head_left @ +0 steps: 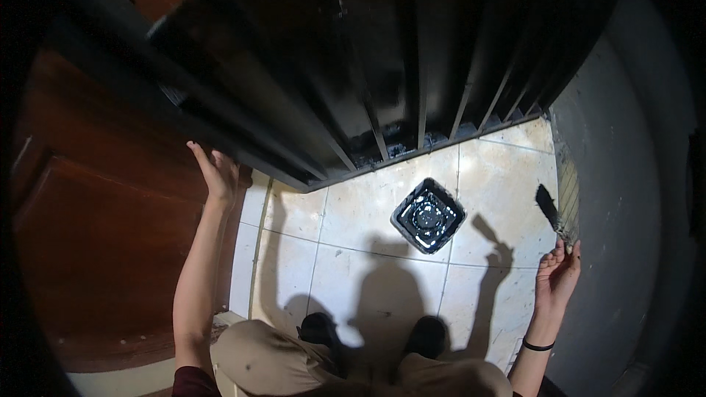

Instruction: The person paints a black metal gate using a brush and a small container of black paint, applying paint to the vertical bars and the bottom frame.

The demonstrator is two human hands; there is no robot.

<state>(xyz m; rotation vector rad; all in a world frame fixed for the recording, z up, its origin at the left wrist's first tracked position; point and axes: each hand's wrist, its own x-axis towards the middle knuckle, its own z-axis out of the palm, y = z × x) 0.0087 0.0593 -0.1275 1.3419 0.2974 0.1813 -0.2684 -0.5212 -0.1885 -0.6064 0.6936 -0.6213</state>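
Observation:
My right hand (557, 273) is closed around the handle of a paintbrush (547, 204), whose black-coated bristles point up and away from me. Low on the left, beside the lower corner of a black metal gate (309, 103), my left hand (219, 178) is raised with thumb and fingers apart, holding nothing. Whether its fingertips touch the gate I cannot tell. Between the hands, on the floor, stands a square black tray (397, 215) with glossy black paint inside.
Upright bars of the gate fill the far side above light floor tiles (382, 206). A reddish-brown panelled wooden door (110, 250) stands at the left, a grey wall (618, 213) at the right. My dark shoes (426, 334) are just below the tray, where my shadow falls.

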